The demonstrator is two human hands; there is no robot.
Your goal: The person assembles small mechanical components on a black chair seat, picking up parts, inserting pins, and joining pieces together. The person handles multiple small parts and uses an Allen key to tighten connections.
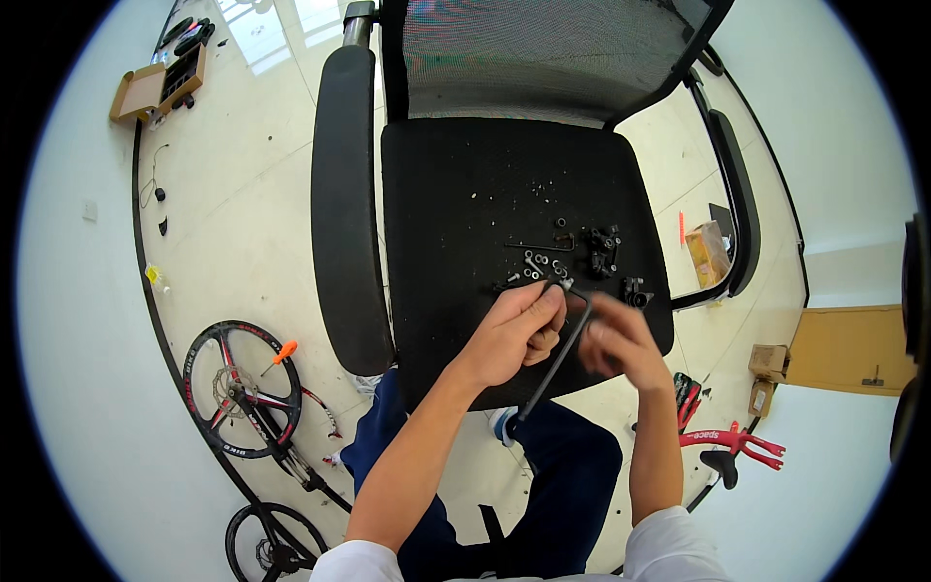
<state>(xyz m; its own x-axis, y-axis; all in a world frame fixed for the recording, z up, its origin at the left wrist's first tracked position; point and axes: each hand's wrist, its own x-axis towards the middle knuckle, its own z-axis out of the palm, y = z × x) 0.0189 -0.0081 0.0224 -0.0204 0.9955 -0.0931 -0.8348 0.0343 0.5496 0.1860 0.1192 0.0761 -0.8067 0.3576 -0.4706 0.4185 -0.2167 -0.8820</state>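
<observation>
Left hand (519,330) pinched shut on small metal part (561,282) above chair seat (456,213); right hand (621,339) blurred, curled round long hex key (558,359); loose bolts (535,264) near fingertips.

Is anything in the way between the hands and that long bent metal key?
Nothing visible. The left hand already pinches the top of the long dark L-shaped hex key, and the blurred right hand is right beside its shaft.
</observation>
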